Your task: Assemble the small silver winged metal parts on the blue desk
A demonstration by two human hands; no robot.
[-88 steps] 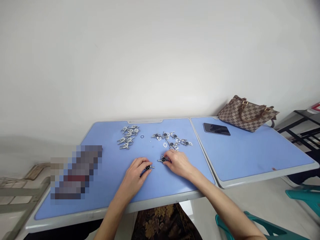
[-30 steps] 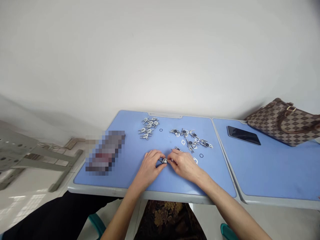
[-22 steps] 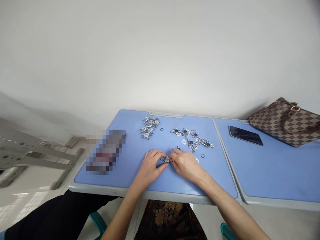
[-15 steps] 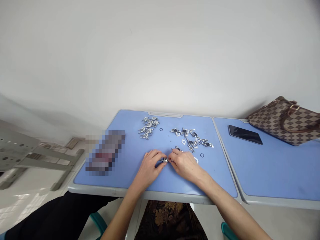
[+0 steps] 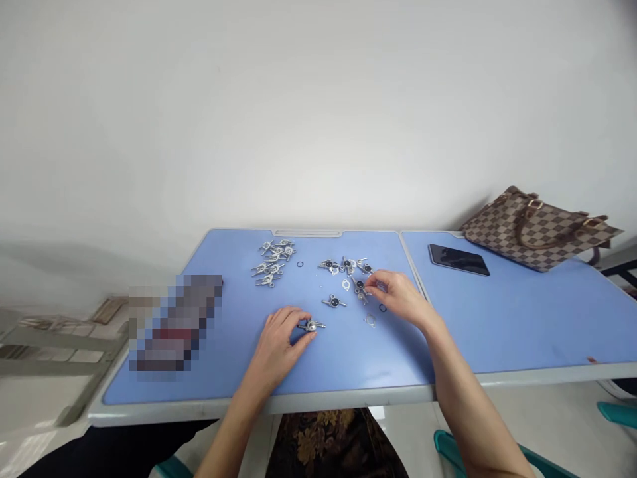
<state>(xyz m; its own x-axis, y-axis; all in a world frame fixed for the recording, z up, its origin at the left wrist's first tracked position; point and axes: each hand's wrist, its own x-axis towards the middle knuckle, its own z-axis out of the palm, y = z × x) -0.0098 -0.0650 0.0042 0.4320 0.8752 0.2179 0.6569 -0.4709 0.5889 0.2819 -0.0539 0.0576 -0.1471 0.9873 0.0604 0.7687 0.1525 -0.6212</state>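
A small metal fitting (image 5: pixel 311 325) was held pinched against the blue table (image 5: pixel 239 372) by the fingertips of the left hand (image 5: pixel 279 338), which was closed lightly on it near the front of the tabletop. The right hand (image 5: pixel 399 297) was well apart from the left, reached out to the loose pile of fittings (image 5: pixel 348 271) toward the back of the table; its fingers were curled at the pile's near edge, but whether anything was gripped between them could not be told. A second pile of metal pieces (image 5: pixel 273 260) was gathered to the left of the first, with a small black ring (image 5: pixel 300 264) lying between the two. One single fitting (image 5: pixel 334 303) with a dark centre had been left alone between the hands, and another black ring (image 5: pixel 383 308) and a pale metal plate (image 5: pixel 369 320) lay just beside the right wrist. Judged from this layout, the work was only partly done: one piece was in hand, several separate parts were still loose, and both piles remained to be dealt with. A phone (image 5: pixel 458 259) and a checked handbag (image 5: pixel 540 227) rested on the neighbouring table (image 5: pixel 522 318), well away from the work.
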